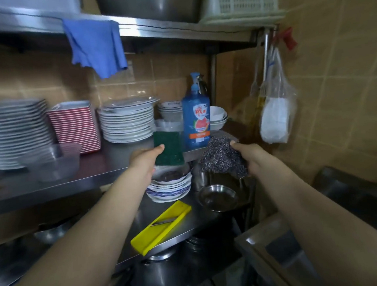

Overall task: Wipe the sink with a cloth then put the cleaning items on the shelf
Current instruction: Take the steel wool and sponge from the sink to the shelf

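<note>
Both bare forearms are extended forward and upward, converging slightly. The left hand (145, 161) is raised, and a green scouring pad (168, 147) is pinched upright in it, the thumb laid across the near face. The right hand (253, 158) is held at like height, its fingers curled round a steel wool scourer (222, 157), thumb on top. The 2 hands are kept apart.

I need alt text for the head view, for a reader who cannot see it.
A person's left hand holds a green scouring pad and the right hand a steel wool scrubber, both near a steel shelf with a blue dish soap bottle and stacked plates. A blue cloth hangs from the upper shelf.
</note>
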